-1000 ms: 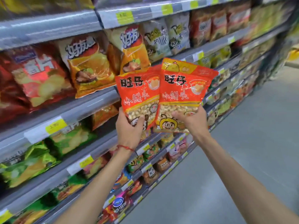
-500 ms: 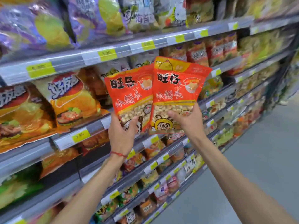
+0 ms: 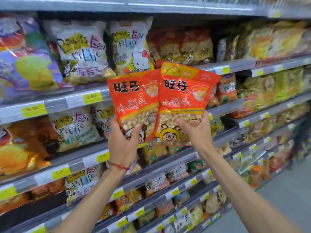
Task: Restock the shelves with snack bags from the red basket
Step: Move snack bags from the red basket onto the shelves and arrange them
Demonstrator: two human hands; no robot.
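Two red bags held up at the shelves.

The left hand (image 3: pixel 123 145) grips the left bag (image 3: pixel 134 105) by its bottom, the right hand (image 3: pixel 196 132) the right bag (image 3: pixel 185 101); their edges overlap before stocked shelves (image 3: pixel 67 101).

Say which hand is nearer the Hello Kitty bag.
Left. The left hand, holding one red snack bag, is below the Hello Kitty bag; the right hand, holding the other, is farther down-right.

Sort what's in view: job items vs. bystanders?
Job: left hand gripping left red snack bag; right hand gripping right red snack bag; shelf.
Bystanders: Hello Kitty bag; purple chip bag; yellow price tag.
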